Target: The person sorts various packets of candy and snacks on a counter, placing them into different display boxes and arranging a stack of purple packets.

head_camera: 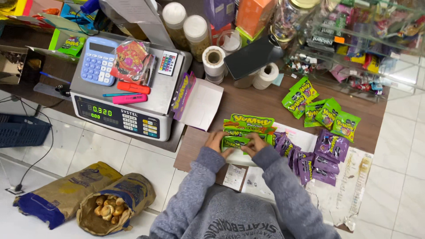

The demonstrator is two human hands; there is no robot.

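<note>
1. Head view: the left hand point(218, 141) and the right hand point(254, 144) are close together on a green candy packet point(235, 142). Both hands are clamped on it, one at each end.
2. This packet lies on the brown tabletop point(261, 104), just in front of the person's grey sleeves point(199, 177). It touches a stack of similar green packets point(249, 124) behind it.
3. Just to the right of the hands lies a group of purple packets point(316, 155), overlapping each other in a row.
4. More green packets point(321, 108) are spread further back on the right, well apart from the hands.
5. To the left stands a weighing scale point(128, 99); on its platform lie a blue calculator point(98, 61), a small remote control point(168, 63) and a pink marker point(129, 98).
6. An open white box point(201, 104) leans beside the scale.
7. On the tiled floor point(88, 146) lie two paper sacks point(88, 194); the open one shows brown, round pieces inside.
</note>
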